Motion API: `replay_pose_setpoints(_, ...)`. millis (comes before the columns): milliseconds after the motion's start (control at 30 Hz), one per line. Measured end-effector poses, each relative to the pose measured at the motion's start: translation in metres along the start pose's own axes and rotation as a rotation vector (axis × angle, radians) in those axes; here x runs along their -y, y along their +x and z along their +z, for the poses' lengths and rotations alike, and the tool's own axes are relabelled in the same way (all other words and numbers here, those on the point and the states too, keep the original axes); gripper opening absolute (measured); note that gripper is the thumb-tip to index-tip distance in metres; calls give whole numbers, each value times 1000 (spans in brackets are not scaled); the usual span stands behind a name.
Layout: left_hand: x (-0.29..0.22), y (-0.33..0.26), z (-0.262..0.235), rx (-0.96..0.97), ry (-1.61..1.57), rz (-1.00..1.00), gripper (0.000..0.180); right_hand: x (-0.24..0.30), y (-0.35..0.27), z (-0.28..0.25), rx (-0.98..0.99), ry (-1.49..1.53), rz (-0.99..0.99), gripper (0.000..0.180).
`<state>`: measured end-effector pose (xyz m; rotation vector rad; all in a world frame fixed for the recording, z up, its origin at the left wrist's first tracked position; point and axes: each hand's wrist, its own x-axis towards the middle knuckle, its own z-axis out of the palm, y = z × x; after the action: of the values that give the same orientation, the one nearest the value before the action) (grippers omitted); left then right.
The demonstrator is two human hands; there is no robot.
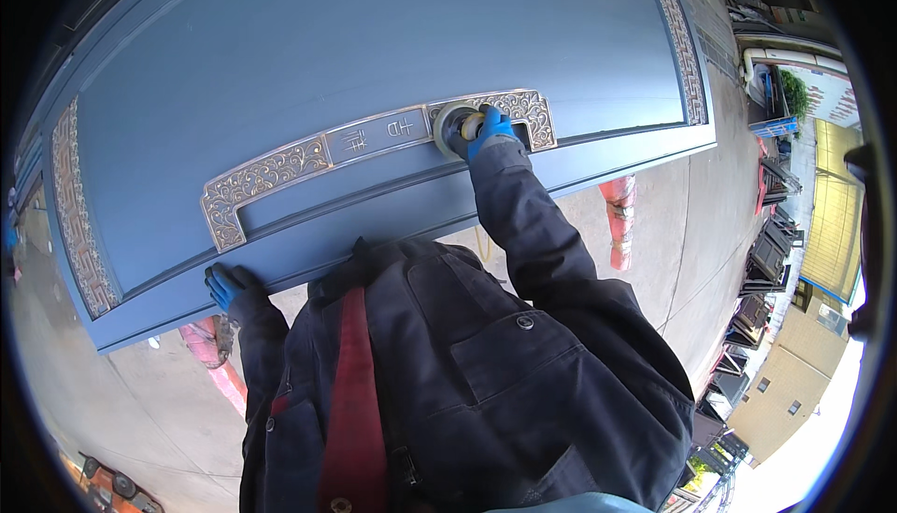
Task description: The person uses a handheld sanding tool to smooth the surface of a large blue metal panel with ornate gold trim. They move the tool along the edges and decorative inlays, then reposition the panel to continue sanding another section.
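Note:
A large blue door panel (355, 46) lies flat in front of me on red trestles. A long silver ornamental handle plate (280, 169) with scrollwork runs across it. My right hand (490, 128), in a blue glove, grips a small round-headed polishing tool (452, 128) pressed against the right part of the plate. My left hand (227, 287), also gloved in blue, rests on the near edge of the door at the lower left, holding it steady. My dark jacket and a red strap fill the lower middle of the view.
Red trestles (617, 219) stand under the door on a concrete floor (701, 233). Silver patterned trim (687, 50) runs along the door's ends. Stacked dark frames (761, 261) and yellow buildings (827, 223) lie to the right. An orange tool (112, 485) sits at the lower left.

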<state>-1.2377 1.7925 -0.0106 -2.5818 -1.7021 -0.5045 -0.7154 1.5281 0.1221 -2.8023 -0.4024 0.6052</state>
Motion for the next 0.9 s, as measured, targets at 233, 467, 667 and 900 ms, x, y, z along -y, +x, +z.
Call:
replay_pose_setpoints(233, 24, -6, 20, 38, 47, -10, 58, -75, 53, -33, -112, -28, 162, 110)
replay_pose_setpoints(467, 19, -4, 17, 113, 5, -54, 63, -65, 44, -22, -134, 120, 34, 109)
replay_pose_setpoints(667, 9, 5, -6, 219, -29, -90, 61, -60, 48, 2, -224, 250, -58, 112)
replay_pose_setpoints(900, 1, 6, -18, 245, 9, -87, 61, -70, 81, 30, -301, 249, 102, 111)
